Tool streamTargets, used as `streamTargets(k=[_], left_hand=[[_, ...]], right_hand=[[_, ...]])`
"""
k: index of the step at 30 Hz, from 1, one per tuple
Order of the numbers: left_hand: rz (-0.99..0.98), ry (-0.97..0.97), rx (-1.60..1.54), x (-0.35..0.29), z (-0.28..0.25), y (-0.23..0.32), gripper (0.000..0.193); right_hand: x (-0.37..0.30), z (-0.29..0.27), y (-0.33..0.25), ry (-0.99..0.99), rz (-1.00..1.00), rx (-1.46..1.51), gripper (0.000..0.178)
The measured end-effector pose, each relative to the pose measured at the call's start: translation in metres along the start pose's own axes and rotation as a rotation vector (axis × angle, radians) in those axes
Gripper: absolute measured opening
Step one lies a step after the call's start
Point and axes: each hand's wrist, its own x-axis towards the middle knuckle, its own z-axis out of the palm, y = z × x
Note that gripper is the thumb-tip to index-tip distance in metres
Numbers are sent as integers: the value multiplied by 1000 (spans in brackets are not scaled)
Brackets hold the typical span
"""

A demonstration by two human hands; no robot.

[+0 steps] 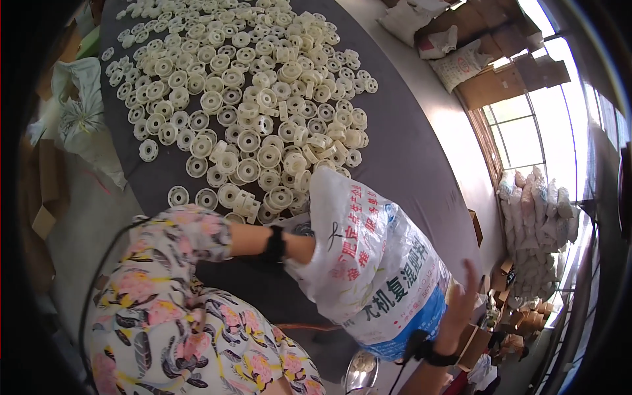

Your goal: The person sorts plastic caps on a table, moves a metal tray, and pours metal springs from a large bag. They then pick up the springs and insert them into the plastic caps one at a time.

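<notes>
A white woven sack (pixel 355 250), printed in red, dark green and blue, lies tilted at the near edge of the grey-covered table. My left forearm, with a black wristband (pixel 273 243), reaches to the sack's mouth. The left hand itself is hidden by the sack, so its fingers do not show. At the sack's lower right end is my right hand (pixel 456 315), fingers stretched upward and apart, close beside the sack; whether it touches cannot be made out. Many cream-coloured round plastic wheel-like parts (pixel 249 141) are heaped on the table beyond the sack's mouth.
The dark grey table surface (pixel 401 138) runs away from me. A tied pale sack (pixel 82 112) and an open cardboard box (pixel 49 191) stand at left. Full white sacks (pixel 536 210) are stacked at right near windows. A shiny metal object (pixel 361 372) sits below the sack.
</notes>
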Motion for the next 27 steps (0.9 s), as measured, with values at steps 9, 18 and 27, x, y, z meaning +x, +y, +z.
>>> streamTargets(k=[9, 18, 27], left_hand=[[438, -412, -107, 17, 88, -188, 43], [302, -360, 7, 6, -12, -139, 44], [188, -305, 194, -5, -53, -71, 46]], right_hand=[[-151, 107, -63, -255, 295, 81, 26], [-212, 206, -91, -283, 510, 316, 19], [-174, 247, -135, -197, 102, 585, 30]])
